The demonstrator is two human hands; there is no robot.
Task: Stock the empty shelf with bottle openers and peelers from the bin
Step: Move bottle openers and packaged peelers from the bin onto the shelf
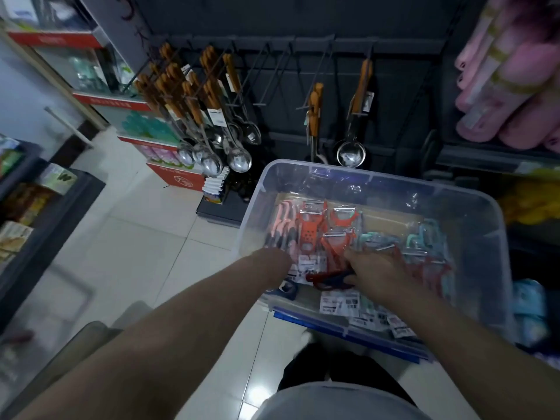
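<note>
The peelers (339, 225) and bottle openers (328, 281) lie in the clear bin (480, 225), bagged in slick film. They look light, stiff and apt to slide, so they are best pinched at the card labels. The right hand (375, 268) rests bent-fingered on them, its grip unclear. The left hand (275, 257) blurs behind the bin wall, so I cannot tell.

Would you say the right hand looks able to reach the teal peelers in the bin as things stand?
Probably yes. The right hand is inside the open bin, and the teal peelers lie uncovered on top of the pile right beside it, with nothing between them.
</note>
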